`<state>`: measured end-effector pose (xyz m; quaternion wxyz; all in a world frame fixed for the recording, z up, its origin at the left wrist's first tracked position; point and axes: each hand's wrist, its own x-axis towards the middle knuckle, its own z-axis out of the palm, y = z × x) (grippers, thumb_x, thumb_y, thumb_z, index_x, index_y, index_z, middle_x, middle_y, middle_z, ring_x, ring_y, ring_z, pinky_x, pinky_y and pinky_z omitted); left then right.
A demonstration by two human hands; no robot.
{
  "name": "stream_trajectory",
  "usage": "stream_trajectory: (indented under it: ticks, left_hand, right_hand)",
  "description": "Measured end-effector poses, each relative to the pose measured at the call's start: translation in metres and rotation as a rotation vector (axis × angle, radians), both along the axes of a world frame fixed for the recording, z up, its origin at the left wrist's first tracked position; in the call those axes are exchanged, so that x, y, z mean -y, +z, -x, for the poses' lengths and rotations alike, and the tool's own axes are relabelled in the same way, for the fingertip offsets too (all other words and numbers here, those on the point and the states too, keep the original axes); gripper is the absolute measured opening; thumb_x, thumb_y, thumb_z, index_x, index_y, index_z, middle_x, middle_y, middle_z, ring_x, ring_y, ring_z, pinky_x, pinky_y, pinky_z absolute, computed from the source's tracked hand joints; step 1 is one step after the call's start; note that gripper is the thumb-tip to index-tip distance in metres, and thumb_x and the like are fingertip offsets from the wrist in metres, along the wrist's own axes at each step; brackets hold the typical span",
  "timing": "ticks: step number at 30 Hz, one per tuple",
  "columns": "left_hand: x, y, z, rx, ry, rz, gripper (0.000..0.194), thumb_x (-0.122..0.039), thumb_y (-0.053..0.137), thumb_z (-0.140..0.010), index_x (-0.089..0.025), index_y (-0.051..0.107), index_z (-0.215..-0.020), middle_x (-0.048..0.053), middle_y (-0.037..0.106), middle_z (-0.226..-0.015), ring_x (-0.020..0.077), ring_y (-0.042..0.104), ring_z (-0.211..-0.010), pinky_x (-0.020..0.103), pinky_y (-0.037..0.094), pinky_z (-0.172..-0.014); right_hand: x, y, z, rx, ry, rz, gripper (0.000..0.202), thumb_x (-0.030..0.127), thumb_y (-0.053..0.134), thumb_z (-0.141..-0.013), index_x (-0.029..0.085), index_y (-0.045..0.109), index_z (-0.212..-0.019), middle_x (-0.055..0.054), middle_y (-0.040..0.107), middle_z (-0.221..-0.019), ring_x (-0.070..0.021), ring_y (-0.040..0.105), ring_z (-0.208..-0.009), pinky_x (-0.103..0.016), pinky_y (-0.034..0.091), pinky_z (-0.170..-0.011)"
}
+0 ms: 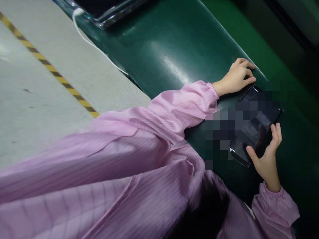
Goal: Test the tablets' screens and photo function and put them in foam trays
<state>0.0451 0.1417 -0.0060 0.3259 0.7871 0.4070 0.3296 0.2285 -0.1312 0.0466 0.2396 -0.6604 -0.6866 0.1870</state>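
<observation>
My right hand (268,157) grips a dark glossy device (254,136), its thumb at the near edge and its fingers along the far side. Another dark screen (249,94) with tiny white icons lies just beyond it, partly hidden by a pixelated patch. Above that screen, my left hand (235,76) rests near the edge of the green table (139,49), its fingers bent and apart, with nothing seen in it. Both arms wear pink striped sleeves.
A large dark-screened device (99,8) lies on the table at the top, and a white cable (96,48) runs from it along the table's edge. The pale floor (40,99) carries a yellow and black striped line (58,76).
</observation>
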Motion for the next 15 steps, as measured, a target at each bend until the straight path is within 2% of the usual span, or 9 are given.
stream_trajectory:
  ticks: [6, 12, 15]
  left_hand:
    - [-0.001, -0.0013, 0.0001, 0.019, 0.004, 0.0, 0.021, -0.035, 0.07, -0.096, -0.02, 0.081, -0.088, 0.011, 0.064, -0.147, 0.0413, 0.038, -0.151, 0.062, 0.025, -0.13]
    - [-0.0018, -0.0034, 0.0002, 0.071, 0.004, -0.018, 0.018, -0.033, 0.074, -0.093, -0.02, 0.078, -0.081, 0.01, 0.067, -0.143, 0.0415, 0.041, -0.147, 0.064, 0.025, -0.128]
    - [-0.0005, -0.0026, -0.0002, 0.051, 0.006, -0.021, 0.018, -0.032, 0.072, -0.094, -0.02, 0.078, -0.082, 0.012, 0.066, -0.144, 0.041, 0.041, -0.147, 0.064, 0.025, -0.128]
  right_hand:
    - [0.0002, -0.0055, -0.0102, -0.009, 0.04, 0.011, 0.1, 0.051, 0.071, -0.094, 0.028, 0.01, -0.169, -0.021, 0.002, -0.177, -0.0388, 0.006, -0.167, -0.074, 0.023, -0.128]
    - [0.0005, 0.0, -0.0009, -0.02, -0.016, 0.012, 0.098, 0.058, 0.068, -0.094, 0.027, 0.013, -0.169, -0.021, 0.005, -0.176, -0.0397, 0.008, -0.167, -0.075, 0.024, -0.127]
    - [0.0007, -0.0004, -0.002, -0.023, -0.01, 0.02, 0.098, 0.056, 0.069, -0.094, 0.028, 0.012, -0.169, -0.02, 0.005, -0.177, -0.0398, 0.008, -0.167, -0.075, 0.024, -0.127]
